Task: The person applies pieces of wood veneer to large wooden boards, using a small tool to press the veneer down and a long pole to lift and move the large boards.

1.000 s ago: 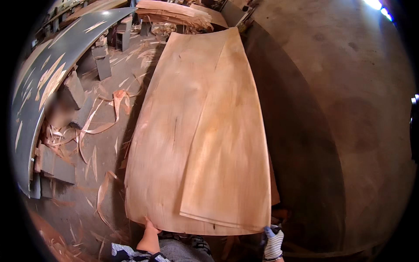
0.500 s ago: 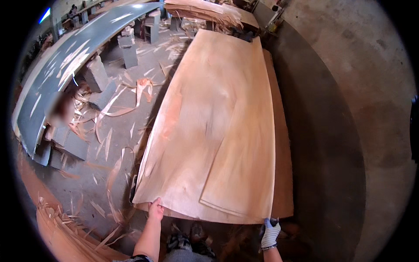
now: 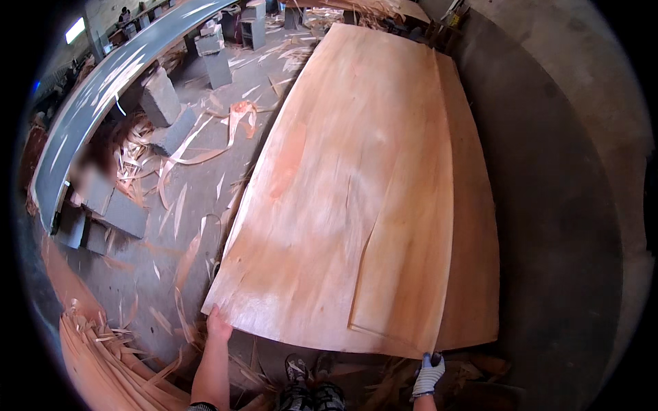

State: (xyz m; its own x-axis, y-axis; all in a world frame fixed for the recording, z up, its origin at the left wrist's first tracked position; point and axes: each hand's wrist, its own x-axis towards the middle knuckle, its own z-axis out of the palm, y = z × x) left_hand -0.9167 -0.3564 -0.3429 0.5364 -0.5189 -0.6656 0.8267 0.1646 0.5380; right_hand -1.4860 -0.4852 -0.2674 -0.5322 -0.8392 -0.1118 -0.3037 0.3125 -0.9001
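Note:
A long sheet of pale wood veneer (image 3: 308, 226) lies lengthwise before me on a darker wood sheet (image 3: 478, 260), which shows along its right side. My bare left hand (image 3: 218, 323) is closed on the near edge of the veneer by its left corner, with the fingers partly hidden underneath. At the near right corner, my right hand (image 3: 429, 375), in a striped white glove with dark fingertips, pinches the edge. A narrower strip of veneer (image 3: 401, 274) overlaps the sheet's right part, its near end close to my right hand.
On the left, a long grey panel (image 3: 103, 96) rests on concrete blocks (image 3: 160, 99). Veneer scraps (image 3: 240, 116) litter the floor. A heap of veneer strips (image 3: 96, 349) lies at lower left. More veneer is stacked (image 3: 370, 5) at the far end. A wall runs along the right.
The veneer has shifted left over the sheet beneath, so a wider band of that sheet shows on the right. My left hand has moved outward to the corner; the view has shifted too.

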